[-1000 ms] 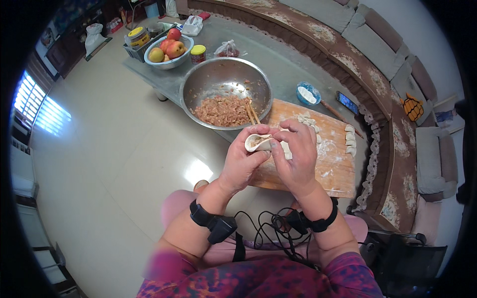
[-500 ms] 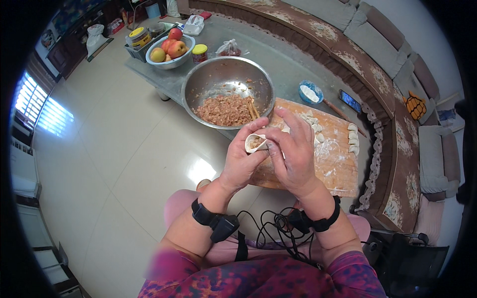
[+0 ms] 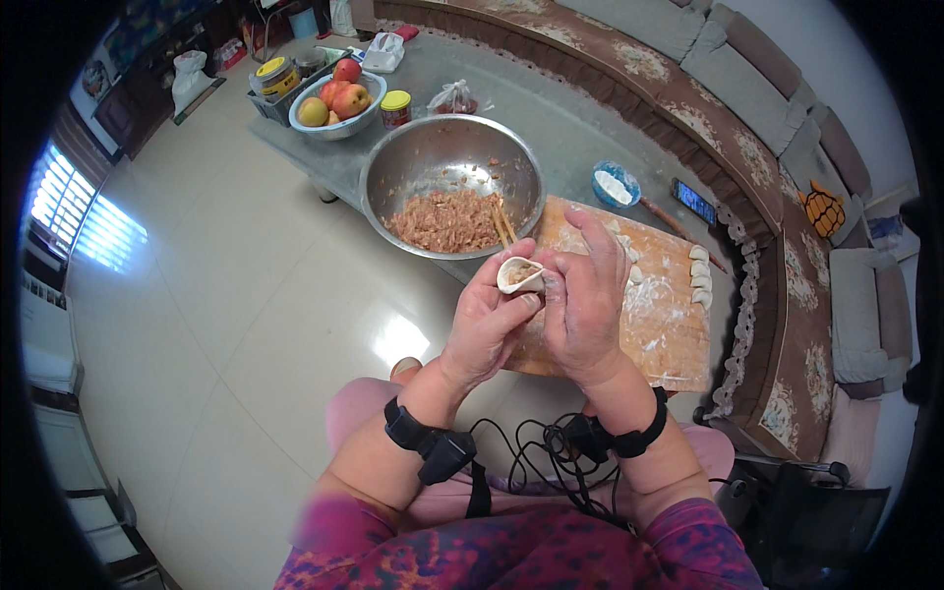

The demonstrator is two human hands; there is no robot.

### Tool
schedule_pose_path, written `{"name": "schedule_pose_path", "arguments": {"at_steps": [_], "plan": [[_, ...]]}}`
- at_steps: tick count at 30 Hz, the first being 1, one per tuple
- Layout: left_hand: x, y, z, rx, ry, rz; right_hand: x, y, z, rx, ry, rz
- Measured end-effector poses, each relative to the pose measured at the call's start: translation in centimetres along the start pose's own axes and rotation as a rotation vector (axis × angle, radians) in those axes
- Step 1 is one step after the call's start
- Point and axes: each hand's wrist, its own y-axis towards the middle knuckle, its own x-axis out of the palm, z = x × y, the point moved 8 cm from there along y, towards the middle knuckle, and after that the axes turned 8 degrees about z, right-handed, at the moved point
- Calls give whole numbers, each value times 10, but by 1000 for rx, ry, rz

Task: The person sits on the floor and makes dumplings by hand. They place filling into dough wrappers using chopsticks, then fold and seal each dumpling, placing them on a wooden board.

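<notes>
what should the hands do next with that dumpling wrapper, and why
Probably fold the dumpling wrapper shut and pinch its rim. It sits cupped between the left hand and right hand, still open on top with filling showing inside, so the edge looks unsealed.

Both hands [image 3: 541, 310] pinching a filled dumpling [image 3: 518, 274], steel bowl [image 3: 451, 184] of mince beyond
</notes>
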Motion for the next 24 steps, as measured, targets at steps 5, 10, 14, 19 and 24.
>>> {"name": "schedule_pose_path", "arguments": {"at_steps": [5, 10, 14, 19, 24], "plan": [[6, 6, -4, -23, -127, 7, -6, 4, 5, 75, 52, -13], [18, 11, 4, 51, -269, -23, -27, -4, 26, 344, 186, -54], [25, 16, 4, 101, -210, -26, -25, -13, 38, 452, 237, -126], [23, 22, 2, 114, -182, -8, -14, -12, 48, 512, 293, -82], [20, 27, 4, 142, -147, -3, -7, -14, 52, 565, 319, -80]]}}
